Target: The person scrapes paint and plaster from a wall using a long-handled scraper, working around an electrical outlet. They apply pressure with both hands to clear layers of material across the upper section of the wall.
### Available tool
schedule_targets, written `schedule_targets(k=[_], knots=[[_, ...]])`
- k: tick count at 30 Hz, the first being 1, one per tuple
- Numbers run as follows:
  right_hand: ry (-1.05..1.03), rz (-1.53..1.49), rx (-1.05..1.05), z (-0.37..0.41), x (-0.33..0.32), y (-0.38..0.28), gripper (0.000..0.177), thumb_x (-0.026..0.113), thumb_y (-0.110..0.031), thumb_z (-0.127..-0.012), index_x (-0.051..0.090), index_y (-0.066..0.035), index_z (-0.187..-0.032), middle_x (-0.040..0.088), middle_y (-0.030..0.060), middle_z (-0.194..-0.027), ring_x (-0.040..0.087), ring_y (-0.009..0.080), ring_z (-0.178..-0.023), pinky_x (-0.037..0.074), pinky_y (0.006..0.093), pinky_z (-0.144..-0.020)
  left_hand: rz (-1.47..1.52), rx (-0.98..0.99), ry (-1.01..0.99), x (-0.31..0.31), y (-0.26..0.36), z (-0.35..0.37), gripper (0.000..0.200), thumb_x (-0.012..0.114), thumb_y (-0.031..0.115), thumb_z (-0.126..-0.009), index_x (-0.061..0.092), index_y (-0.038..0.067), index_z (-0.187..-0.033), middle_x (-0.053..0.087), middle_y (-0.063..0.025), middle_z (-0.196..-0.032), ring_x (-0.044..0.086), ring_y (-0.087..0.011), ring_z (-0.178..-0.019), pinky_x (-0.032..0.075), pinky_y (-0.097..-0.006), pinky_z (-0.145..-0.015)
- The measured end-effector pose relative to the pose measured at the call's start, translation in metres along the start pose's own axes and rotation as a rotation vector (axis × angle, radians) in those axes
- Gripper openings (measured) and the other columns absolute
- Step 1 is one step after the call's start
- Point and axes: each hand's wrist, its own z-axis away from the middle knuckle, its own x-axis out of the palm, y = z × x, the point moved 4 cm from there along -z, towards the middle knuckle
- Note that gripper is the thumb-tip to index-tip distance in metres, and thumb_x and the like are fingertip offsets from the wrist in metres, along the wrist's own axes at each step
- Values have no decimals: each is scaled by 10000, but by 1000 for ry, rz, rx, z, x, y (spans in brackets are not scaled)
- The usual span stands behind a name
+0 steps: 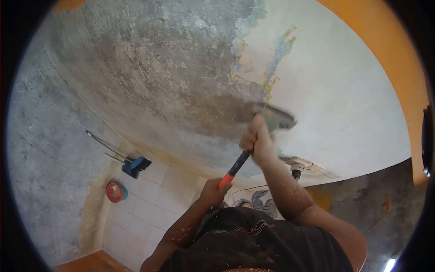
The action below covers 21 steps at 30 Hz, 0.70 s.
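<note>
Both of my hands grip a hammer-like tool (239,162) with a black and red handle. Its dark, wide head is smeared by motion, so its exact kind cannot be made out. My right hand (259,141) is wrapped around the handle close below the head. Lower down, my left hand (215,192) closes on the red end, near my body. The head is in front of the wall (181,81), by the border between rough grey, stripped plaster and pale paint. Whether it touches the wall cannot be told. Yellow and bluish paint remnants (272,81) show along that border.
A blue dustpan (131,168) and a long-handled broom (106,144) lean in the left corner. Beside them a red and green bucket (116,192) stands on the tiled floor (152,192). A socket box (297,167) sits low on the wall, right of my forearm. Orange edging (385,50) curves at upper right.
</note>
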Motion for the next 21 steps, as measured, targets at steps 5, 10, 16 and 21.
schedule_targets(k=[5, 10, 16, 21], knots=[[102, -23, 181, 8, -25, 34, 468, 482, -456, -897, 279, -194, -567, 233, -50, -476, 252, 99, -394, 237, 253, -405, -138, -159, -60, -1, -24, 11, 389, 600, 375, -831, 600, -2, -732, 556, -112, -582, 534, -167, -547, 426, -348, -548], [-58, -19, -100, 1, 8, -48, 502, 454, -537, -877, 262, -203, -555, 219, -70, -459, 195, 71, -359, 197, 252, -376, -179, -11, -51, -12, 62, -12, 414, 632, 412, -801, 638, -2, -812, 579, -178, -601, 575, -258, -544, 437, -357, -554], [205, 30, 161, 10, -29, 46, 501, 489, -533, -863, 276, -192, -563, 224, -56, -470, 214, 99, -385, 212, 283, -393, -194, -200, -93, -4, -13, 11, 436, 624, 431, -798, 635, -3, -769, 580, -180, -594, 596, -270, -555, 441, -369, -555], [170, -22, 4, 6, -2, -14, 487, 495, -523, -864, 288, -196, -569, 220, -67, -468, 203, 77, -370, 193, 258, -386, -259, -189, -103, -13, 50, 2, 358, 631, 373, -802, 645, 16, -776, 614, -153, -633, 617, -246, -590, 455, -362, -576]])
